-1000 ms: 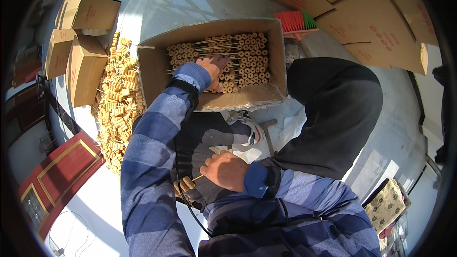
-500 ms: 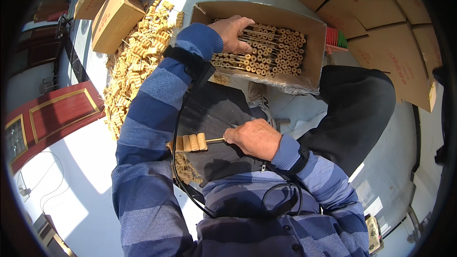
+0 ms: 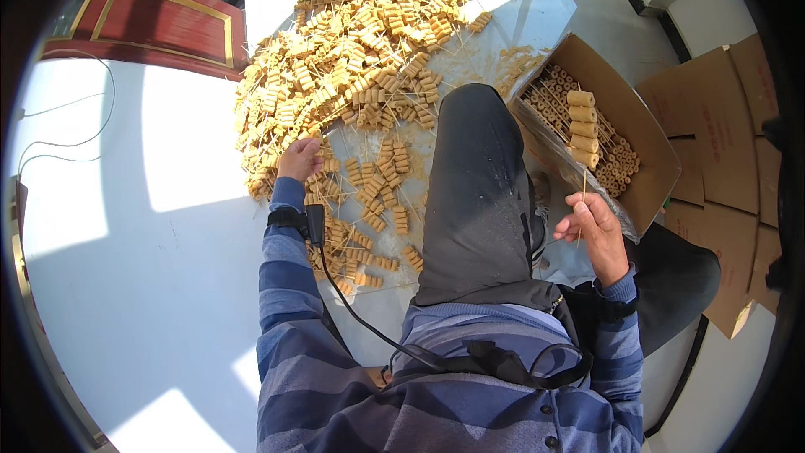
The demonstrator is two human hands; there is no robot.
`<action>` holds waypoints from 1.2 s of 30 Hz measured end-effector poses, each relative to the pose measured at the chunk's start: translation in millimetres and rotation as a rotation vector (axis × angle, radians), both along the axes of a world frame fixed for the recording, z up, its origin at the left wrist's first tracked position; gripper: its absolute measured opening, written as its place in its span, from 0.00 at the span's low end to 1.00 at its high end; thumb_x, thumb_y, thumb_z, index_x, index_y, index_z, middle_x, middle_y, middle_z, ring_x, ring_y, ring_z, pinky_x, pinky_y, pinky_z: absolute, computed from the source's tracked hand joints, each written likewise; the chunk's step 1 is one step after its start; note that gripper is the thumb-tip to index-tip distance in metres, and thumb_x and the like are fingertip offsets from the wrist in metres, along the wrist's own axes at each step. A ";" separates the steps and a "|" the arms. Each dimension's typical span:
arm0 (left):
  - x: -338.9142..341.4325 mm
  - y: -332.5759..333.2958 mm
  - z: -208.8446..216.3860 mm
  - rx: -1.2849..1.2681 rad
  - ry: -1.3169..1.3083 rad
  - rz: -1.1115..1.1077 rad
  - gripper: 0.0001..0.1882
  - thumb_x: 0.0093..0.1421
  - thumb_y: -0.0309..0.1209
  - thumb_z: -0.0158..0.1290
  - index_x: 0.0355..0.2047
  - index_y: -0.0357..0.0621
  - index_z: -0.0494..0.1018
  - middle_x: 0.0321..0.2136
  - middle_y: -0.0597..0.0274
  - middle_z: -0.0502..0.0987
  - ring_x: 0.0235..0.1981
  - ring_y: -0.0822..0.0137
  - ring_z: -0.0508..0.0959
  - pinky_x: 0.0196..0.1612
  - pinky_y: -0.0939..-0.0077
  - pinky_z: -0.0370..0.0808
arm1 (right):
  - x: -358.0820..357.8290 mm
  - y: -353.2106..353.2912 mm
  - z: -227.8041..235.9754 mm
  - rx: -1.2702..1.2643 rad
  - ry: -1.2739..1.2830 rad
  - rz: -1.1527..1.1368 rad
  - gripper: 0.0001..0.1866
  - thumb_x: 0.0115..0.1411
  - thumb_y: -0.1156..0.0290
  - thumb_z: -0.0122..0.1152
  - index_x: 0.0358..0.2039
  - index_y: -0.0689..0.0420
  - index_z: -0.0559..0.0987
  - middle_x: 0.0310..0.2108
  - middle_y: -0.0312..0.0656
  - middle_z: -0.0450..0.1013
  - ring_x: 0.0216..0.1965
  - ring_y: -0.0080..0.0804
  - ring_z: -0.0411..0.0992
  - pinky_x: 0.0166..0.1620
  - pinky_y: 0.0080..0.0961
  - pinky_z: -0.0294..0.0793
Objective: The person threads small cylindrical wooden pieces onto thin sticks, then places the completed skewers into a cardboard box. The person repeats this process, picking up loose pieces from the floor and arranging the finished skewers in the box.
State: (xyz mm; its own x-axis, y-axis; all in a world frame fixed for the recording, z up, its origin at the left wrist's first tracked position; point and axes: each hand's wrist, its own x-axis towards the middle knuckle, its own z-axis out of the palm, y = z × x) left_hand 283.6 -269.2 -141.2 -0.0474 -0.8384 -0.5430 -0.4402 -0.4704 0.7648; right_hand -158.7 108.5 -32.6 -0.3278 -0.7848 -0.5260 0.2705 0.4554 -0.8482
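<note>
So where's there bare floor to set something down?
The widest free patch is floor beyond the open box, between it and the big skewer pile, with some scraps near the box. A sliver lies between the left thigh and the loose skewers. It's crowded around the left hand, where skewers cover the floor, and inside the box, holding more.

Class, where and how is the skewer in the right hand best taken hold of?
Probably by its bare stick, in a light pinch coming from the lower side of the picture, as the right hand does: thick tan pieces crowd the upper end, leaving the slim lower length to grip.
</note>
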 end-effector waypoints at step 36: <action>-239.6 -78.3 -241.4 0.137 -0.325 0.207 0.28 0.59 0.51 0.60 0.32 0.30 0.76 0.24 0.51 0.78 0.24 0.59 0.79 0.27 0.68 0.76 | -10.3 -20.9 -35.2 0.321 -0.146 -0.002 0.11 0.73 0.67 0.52 0.48 0.60 0.76 0.32 0.40 0.80 0.35 0.24 0.78 0.42 0.22 0.77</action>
State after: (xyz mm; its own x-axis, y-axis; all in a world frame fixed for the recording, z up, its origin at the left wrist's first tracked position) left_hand 44.0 -347.5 -382.6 0.3076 -0.7313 -0.6087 -0.5341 -0.6621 0.5257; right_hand -168.9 87.6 -67.8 -0.2321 -0.5712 -0.7873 0.3794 0.6921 -0.6140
